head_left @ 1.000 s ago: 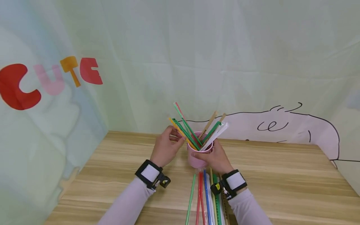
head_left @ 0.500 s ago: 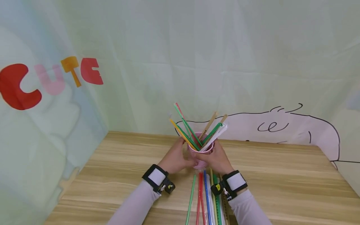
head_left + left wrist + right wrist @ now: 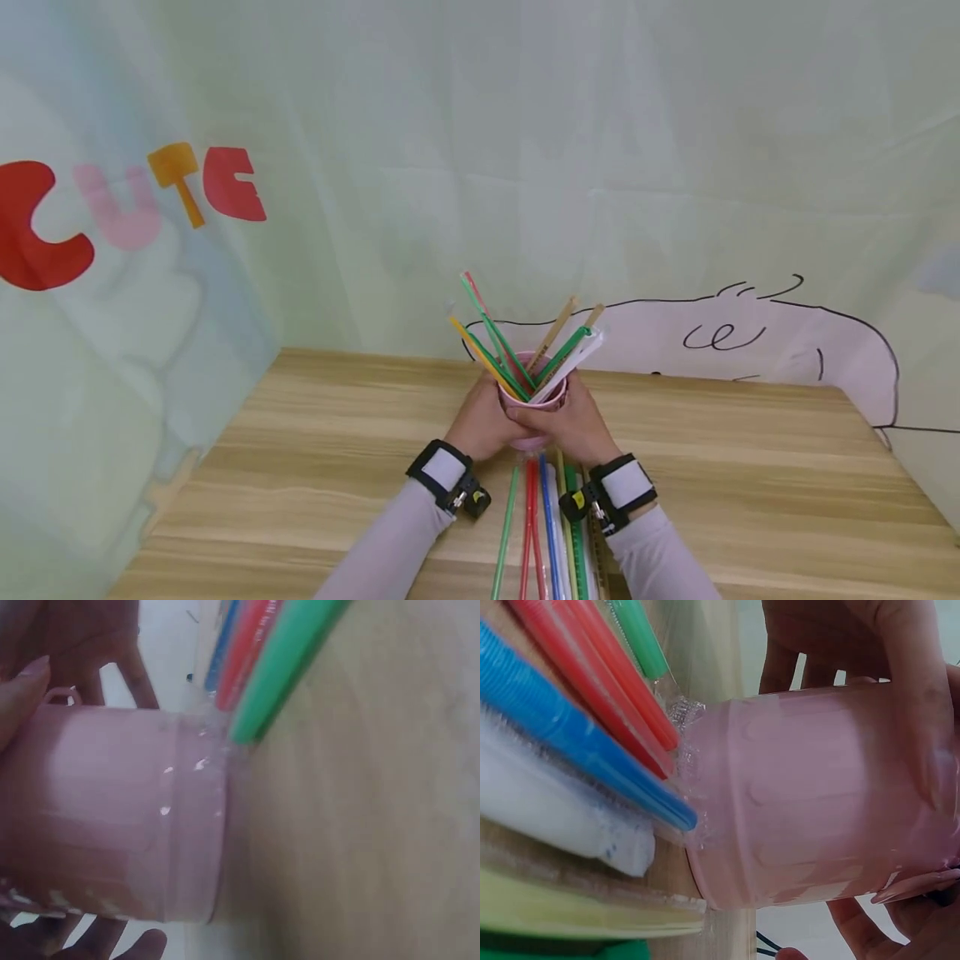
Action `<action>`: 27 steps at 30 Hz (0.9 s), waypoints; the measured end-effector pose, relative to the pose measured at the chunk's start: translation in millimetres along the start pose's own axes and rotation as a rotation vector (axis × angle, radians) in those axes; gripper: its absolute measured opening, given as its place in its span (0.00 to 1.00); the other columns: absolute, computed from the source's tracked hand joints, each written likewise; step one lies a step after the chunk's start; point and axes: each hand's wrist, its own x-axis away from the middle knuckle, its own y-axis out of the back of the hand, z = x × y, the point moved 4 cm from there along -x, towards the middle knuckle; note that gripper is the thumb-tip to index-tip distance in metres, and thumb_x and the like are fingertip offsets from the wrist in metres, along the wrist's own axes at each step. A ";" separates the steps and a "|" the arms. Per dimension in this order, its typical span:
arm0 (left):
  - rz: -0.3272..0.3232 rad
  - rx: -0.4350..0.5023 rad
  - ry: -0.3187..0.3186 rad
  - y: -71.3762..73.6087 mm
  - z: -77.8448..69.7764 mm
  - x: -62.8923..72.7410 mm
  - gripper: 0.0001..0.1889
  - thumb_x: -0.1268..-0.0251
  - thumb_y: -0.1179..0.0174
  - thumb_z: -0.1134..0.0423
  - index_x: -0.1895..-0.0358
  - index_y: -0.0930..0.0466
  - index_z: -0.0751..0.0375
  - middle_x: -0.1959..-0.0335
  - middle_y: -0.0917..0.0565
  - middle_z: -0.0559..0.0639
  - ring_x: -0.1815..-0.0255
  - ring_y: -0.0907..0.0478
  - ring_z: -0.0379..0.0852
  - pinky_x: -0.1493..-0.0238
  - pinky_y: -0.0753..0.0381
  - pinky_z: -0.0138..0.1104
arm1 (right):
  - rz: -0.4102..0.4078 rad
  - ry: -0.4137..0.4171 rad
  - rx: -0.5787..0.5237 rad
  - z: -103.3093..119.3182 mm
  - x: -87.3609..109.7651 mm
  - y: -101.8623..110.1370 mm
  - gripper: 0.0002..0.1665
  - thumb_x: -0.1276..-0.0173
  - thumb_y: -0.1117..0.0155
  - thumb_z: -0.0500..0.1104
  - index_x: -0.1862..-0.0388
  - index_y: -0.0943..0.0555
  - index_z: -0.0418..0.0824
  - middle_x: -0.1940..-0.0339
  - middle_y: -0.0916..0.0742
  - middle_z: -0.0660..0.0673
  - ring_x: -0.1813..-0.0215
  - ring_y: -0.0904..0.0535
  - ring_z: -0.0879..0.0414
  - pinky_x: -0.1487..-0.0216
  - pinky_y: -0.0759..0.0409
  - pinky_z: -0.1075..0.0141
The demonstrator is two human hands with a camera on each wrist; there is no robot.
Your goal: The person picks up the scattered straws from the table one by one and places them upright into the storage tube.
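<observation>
A small pink bucket (image 3: pixel 530 443) stands on the wooden table. My left hand (image 3: pixel 482 423) grips its left side, and my right hand (image 3: pixel 581 427) holds it from the right with the thumb across the front, below the rim. Drinking straws lean out of the bucket: an orange straw (image 3: pixel 478 347), several green ones, a brown straw (image 3: pixel 552 335) and a white-wrapped straw (image 3: pixel 572 365) among them. Fingers wrap round the bucket wall (image 3: pixel 105 787) in the left wrist view. In the right wrist view, the bucket's base (image 3: pixel 727 802) sits right by the ends of loose straws.
In front of the bucket lies a row of straws, with a green straw (image 3: pixel 506 529), red straws (image 3: pixel 527 525), a blue straw (image 3: pixel 550 521), and white, yellow, green and brown ones. A printed cloth backdrop (image 3: pixel 525 167) rises behind the table (image 3: pixel 750 467).
My left hand has left the straws at the bucket's mouth, moving down and right to grip the bucket's side. My right hand keeps its hold. The bucket has barely shifted.
</observation>
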 end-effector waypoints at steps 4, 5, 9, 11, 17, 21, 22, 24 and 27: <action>-0.020 -0.027 -0.034 -2.7 0.0 -2.1 0.45 0.49 0.18 0.58 0.26 0.31 0.44 0.30 0.23 0.42 0.28 0.29 0.40 0.22 0.33 0.42 | -0.008 0.004 -0.005 2.2 0.9 -0.8 0.52 0.43 0.17 0.44 0.23 0.35 0.45 0.30 0.21 0.44 0.29 0.25 0.48 0.27 0.29 0.49; -0.024 -0.034 -0.035 -3.2 -0.4 -2.1 0.45 0.49 0.18 0.58 0.26 0.31 0.44 0.30 0.23 0.42 0.28 0.29 0.40 0.22 0.33 0.42 | -0.008 0.006 -0.010 2.9 1.1 -0.9 0.52 0.43 0.17 0.44 0.23 0.35 0.45 0.30 0.21 0.44 0.29 0.24 0.48 0.27 0.29 0.49; -0.036 -0.051 -0.002 -4.0 0.1 -0.3 0.46 0.49 0.19 0.58 0.25 0.34 0.43 0.29 0.25 0.45 0.27 0.30 0.43 0.21 0.33 0.44 | -0.001 0.024 -0.021 4.1 0.5 -1.4 0.52 0.42 0.17 0.42 0.23 0.36 0.44 0.29 0.21 0.44 0.28 0.25 0.47 0.27 0.29 0.48; -0.040 -0.063 0.030 -3.9 1.1 1.5 0.47 0.48 0.19 0.58 0.24 0.35 0.42 0.29 0.27 0.45 0.27 0.30 0.43 0.21 0.33 0.44 | 0.004 0.022 -0.020 3.3 0.2 -2.2 0.52 0.42 0.18 0.42 0.22 0.36 0.45 0.29 0.22 0.44 0.28 0.26 0.47 0.27 0.29 0.48; -0.057 -0.130 0.104 -3.3 2.1 6.8 0.48 0.48 0.19 0.56 0.24 0.37 0.49 0.29 0.27 0.52 0.28 0.28 0.49 0.23 0.30 0.46 | 0.052 -0.013 -0.011 5.8 4.2 -1.7 0.53 0.40 0.18 0.44 0.22 0.38 0.49 0.27 0.24 0.45 0.26 0.28 0.47 0.25 0.31 0.48; -0.056 -0.168 0.122 -4.1 2.0 7.5 0.50 0.48 0.20 0.57 0.22 0.39 0.51 0.28 0.28 0.56 0.27 0.28 0.53 0.23 0.31 0.49 | 0.075 -0.063 0.044 11.5 13.9 4.9 0.56 0.41 0.18 0.47 0.20 0.41 0.47 0.24 0.28 0.42 0.23 0.33 0.44 0.21 0.38 0.40; -0.054 -0.157 0.124 -4.3 1.4 7.2 0.50 0.48 0.19 0.57 0.22 0.40 0.50 0.28 0.28 0.55 0.27 0.28 0.53 0.23 0.31 0.49 | 0.077 -0.077 0.073 13.1 17.3 7.6 0.56 0.40 0.19 0.49 0.20 0.42 0.46 0.24 0.29 0.42 0.22 0.35 0.42 0.21 0.39 0.37; -0.051 -0.128 0.135 -4.2 0.6 7.3 0.52 0.50 0.18 0.56 0.22 0.40 0.48 0.28 0.28 0.53 0.27 0.28 0.52 0.23 0.30 0.50 | 0.070 -0.121 0.147 16.3 24.8 14.1 0.55 0.39 0.20 0.52 0.20 0.41 0.46 0.23 0.29 0.41 0.22 0.36 0.40 0.23 0.38 0.34; -0.047 -0.066 0.135 -2.5 -1.2 7.2 0.54 0.53 0.16 0.54 0.22 0.39 0.44 0.28 0.28 0.49 0.27 0.28 0.49 0.24 0.30 0.49 | 0.055 -0.204 0.262 21.5 37.9 25.3 0.49 0.34 0.25 0.58 0.22 0.36 0.45 0.25 0.26 0.39 0.25 0.32 0.37 0.30 0.28 0.35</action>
